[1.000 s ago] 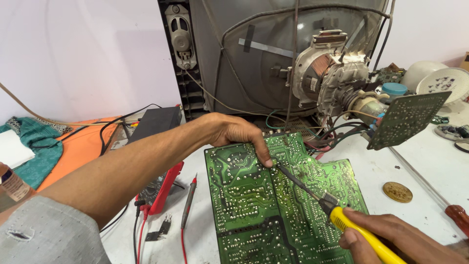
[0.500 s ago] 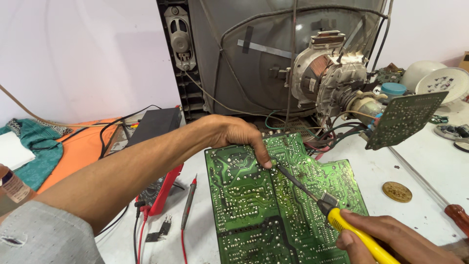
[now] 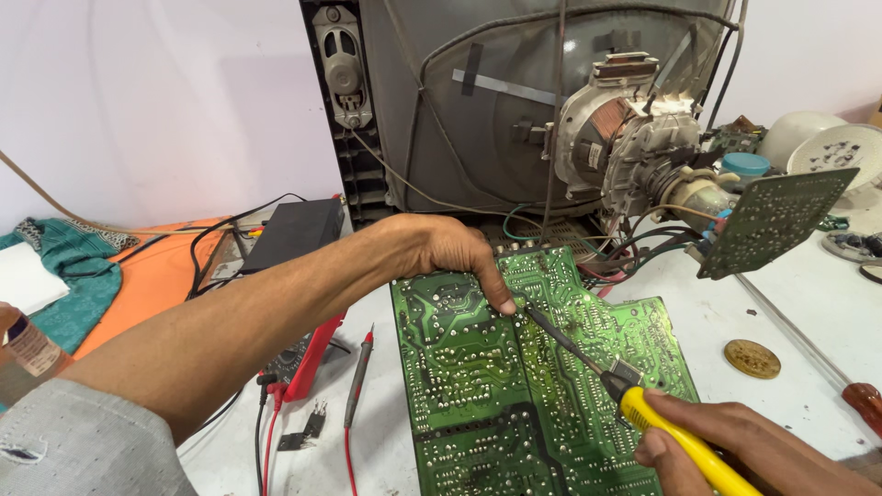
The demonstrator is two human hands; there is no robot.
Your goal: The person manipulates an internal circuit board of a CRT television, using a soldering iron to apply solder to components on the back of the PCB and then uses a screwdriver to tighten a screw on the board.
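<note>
A large green circuit board (image 3: 514, 386) lies solder side up on the white bench, in front of an opened picture-tube television (image 3: 514, 101). My left hand (image 3: 441, 253) rests on the board's top edge, its fingertip pressed on the board near the centre line. My right hand (image 3: 735, 455) grips the yellow handle of a soldering iron (image 3: 634, 404). The iron's dark tip (image 3: 531, 312) touches the board right beside my left fingertip.
A small green board (image 3: 772, 220) hangs on wires from the tube neck at right. A red multimeter (image 3: 308, 367) with probes (image 3: 356, 381) lies left of the board. A brass disc (image 3: 751, 358), a red-handled screwdriver (image 3: 859, 400), a black box (image 3: 292, 234) and orange cloth (image 3: 152, 271) lie around.
Both hands hold almost the same pose; the iron's tip stays at the same spot on the board beside my left fingertip.
</note>
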